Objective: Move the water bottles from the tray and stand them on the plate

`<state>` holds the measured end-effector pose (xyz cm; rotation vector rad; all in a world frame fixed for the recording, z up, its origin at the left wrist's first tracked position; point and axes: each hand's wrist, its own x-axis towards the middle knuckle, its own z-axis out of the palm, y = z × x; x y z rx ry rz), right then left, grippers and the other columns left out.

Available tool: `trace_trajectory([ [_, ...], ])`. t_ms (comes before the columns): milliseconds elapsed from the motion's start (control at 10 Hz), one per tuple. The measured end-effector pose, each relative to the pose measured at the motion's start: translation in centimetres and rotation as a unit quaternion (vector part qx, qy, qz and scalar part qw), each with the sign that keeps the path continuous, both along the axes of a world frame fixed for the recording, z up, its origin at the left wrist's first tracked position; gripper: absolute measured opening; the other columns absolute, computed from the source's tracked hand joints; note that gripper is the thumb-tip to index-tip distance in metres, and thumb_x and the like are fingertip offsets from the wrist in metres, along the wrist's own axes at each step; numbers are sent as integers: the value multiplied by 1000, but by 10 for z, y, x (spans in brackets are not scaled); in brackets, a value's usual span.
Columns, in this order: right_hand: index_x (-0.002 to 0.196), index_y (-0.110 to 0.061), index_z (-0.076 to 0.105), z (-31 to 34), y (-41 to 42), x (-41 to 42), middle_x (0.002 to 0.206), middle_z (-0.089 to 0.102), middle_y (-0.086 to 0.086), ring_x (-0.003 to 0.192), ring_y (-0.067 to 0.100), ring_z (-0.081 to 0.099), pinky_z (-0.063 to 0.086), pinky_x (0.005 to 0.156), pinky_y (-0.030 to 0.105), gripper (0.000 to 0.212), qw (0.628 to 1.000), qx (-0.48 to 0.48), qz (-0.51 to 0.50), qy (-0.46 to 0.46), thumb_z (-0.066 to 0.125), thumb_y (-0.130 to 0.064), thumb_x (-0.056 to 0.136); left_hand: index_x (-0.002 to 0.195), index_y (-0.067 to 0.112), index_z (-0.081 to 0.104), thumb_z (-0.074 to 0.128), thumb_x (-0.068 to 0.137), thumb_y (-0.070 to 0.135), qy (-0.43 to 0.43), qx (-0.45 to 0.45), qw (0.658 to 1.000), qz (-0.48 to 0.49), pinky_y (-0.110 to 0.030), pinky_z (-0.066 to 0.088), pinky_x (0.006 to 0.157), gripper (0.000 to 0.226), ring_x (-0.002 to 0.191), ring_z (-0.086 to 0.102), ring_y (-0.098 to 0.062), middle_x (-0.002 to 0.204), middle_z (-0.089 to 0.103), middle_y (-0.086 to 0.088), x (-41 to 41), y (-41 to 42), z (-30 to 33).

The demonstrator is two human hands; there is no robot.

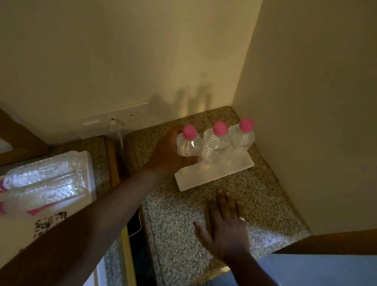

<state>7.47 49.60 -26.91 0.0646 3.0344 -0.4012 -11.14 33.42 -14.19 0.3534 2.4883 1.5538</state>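
Note:
Three clear water bottles with pink caps stand in a row on a white rectangular plate (190, 183) in the counter's far corner. My left hand (172, 155) is wrapped around the leftmost bottle (188, 142), whose base rests on the plate's left end. The middle bottle (215, 143) and the right bottle (242, 139) stand free beside it. My right hand (227, 227) lies flat and open on the speckled counter, just in front of the plate. At the left, two more bottles (42, 180) lie on their sides on a white tray (2, 239).
Walls close in the corner behind and to the right of the plate. A wall socket (115, 120) with a white cable plugged in sits at the back left. A gap with a wooden strip (112, 160) separates the tray's surface from the granite counter (172, 235).

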Motion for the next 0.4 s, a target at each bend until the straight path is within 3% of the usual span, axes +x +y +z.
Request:
trace_trajectory([
  [100,149,-20,32,2,1,-2,162,21,11,151,29,7,7,119,53,80,1000,2,0,-13,28,-76,92,127,33,49,90,49,48,-25,-2,1000,1,-46,53,93,89,114,61,-15,126,63,5,8,-9,2],
  [300,152,-21,24,9,-2,-4,164,13,11,151,27,-1,-2,119,50,85,998,23,-7,-53,17,-79,90,146,27,33,85,52,61,-66,-110,991,49,-32,40,96,113,133,44,-21,149,44,-2,40,-57,10],
  [400,150,-20,28,25,-13,-7,162,20,15,148,33,13,11,118,54,90,997,11,12,-74,8,-80,86,144,29,34,77,53,72,-43,-115,991,53,-35,42,99,110,135,43,-22,149,42,-1,55,-103,27],
])
